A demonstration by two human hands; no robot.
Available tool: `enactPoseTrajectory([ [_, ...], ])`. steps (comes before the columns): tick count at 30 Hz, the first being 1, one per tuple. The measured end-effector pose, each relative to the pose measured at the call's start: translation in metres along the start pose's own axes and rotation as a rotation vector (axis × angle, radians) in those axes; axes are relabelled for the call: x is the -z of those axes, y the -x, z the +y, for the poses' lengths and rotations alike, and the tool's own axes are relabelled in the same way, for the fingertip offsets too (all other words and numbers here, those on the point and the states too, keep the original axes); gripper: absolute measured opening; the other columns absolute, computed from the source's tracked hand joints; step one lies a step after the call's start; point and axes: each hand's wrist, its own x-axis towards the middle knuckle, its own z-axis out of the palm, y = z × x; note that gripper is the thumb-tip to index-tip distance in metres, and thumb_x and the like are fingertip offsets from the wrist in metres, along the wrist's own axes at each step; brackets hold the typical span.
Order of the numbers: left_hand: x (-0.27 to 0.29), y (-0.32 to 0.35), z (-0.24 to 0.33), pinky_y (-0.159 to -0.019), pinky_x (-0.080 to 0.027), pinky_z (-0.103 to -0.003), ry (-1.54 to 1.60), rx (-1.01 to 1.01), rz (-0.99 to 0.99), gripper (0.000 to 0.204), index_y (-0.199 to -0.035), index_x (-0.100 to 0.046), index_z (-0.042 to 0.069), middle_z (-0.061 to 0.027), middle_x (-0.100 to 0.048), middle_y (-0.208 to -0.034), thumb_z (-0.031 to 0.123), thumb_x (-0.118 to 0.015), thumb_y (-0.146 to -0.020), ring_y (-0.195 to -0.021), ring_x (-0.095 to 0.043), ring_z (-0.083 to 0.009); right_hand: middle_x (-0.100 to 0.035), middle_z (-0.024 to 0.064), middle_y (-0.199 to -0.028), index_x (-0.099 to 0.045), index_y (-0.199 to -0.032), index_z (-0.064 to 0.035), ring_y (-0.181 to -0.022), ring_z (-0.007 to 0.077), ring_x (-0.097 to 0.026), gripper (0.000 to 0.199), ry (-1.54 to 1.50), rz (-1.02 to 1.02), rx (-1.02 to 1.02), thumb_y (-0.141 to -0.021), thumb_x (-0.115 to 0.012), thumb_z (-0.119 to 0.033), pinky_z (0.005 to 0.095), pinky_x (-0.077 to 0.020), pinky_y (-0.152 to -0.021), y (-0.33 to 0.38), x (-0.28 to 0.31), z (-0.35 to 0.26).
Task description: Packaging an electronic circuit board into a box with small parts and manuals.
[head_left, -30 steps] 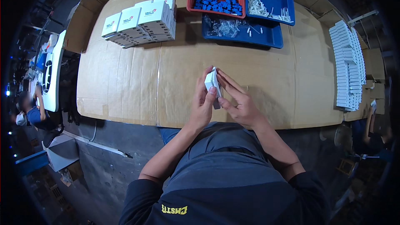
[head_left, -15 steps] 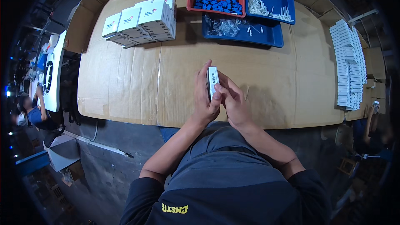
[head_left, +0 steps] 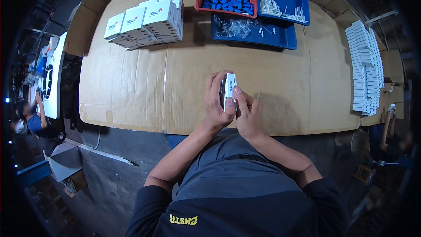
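Note:
A small white plastic box stands on edge between my hands, low over the near middle of the cardboard-covered table, its narrow printed side facing up. My left hand is closed round it, fingers along its left side and far end, thumb pressed on the near end. On the right side of the box rests the thumb of my right hand; the other fingers of that hand curl against the same side and are partly hidden. The underside of the box is out of sight.
Stacked white boxes stand far left. A red tray holds blue clips; one blue tray holds white pieces, another clear bags. White cases are piled far right. Other people work at both sides.
My left fingers have bent round the far end of the box. The right hand has drawn back slightly toward me, its thumb now at the box's right edge. The box has shifted slightly right.

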Motion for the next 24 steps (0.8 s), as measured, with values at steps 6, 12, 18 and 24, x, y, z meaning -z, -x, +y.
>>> enactPoseTrajectory([
  [6,0.000,0.004,-0.004,-0.085,-0.051,-0.045,0.062,0.046,-0.007,0.070,-0.129,-0.055,-0.010,-0.0270,-0.058,-0.117,0.052,-0.050,-0.096,-0.101,-0.060,-0.0386,-0.068,0.0012,-0.086,-0.070,-0.109,0.0056,-0.079,0.0073,-0.056,0.046,0.129,0.000,-0.026,-0.112,-0.050,-0.036,0.0271,-0.0473,-0.069,-0.003,0.001,-0.005],
  [12,0.001,0.011,-0.022,-0.098,-0.046,-0.042,0.012,0.078,-0.085,0.101,-0.157,-0.027,-0.009,-0.0236,-0.052,-0.133,0.067,-0.053,-0.096,-0.112,-0.055,-0.0337,-0.062,0.0111,-0.125,-0.045,-0.153,0.0023,-0.119,0.0171,-0.058,0.057,-0.053,-0.289,-0.105,-0.112,-0.049,-0.037,0.0299,-0.0476,-0.101,-0.028,0.014,-0.022],
  [18,0.011,0.014,-0.005,-0.117,-0.041,-0.043,0.650,0.700,-0.029,0.086,-0.163,-0.026,0.010,-0.0166,-0.044,-0.155,0.072,-0.028,-0.103,-0.141,-0.047,-0.0260,-0.043,0.0159,-0.153,-0.045,-0.158,-0.0112,-0.134,0.0320,-0.052,0.081,0.880,-0.411,0.346,-0.090,-0.079,-0.041,0.0437,-0.0450,-0.112,-0.023,0.032,-0.039],
  [24,0.005,0.010,0.013,-0.103,-0.054,-0.041,1.090,1.216,-0.130,0.069,-0.149,-0.048,0.016,-0.0104,-0.062,-0.135,0.068,-0.033,-0.106,-0.122,-0.063,-0.0254,-0.047,0.0209,-0.154,-0.056,-0.149,-0.0086,-0.140,0.0409,-0.048,0.081,0.950,-0.352,0.870,-0.085,-0.076,-0.055,0.0496,-0.0427,-0.115,-0.045,0.043,-0.016],
])
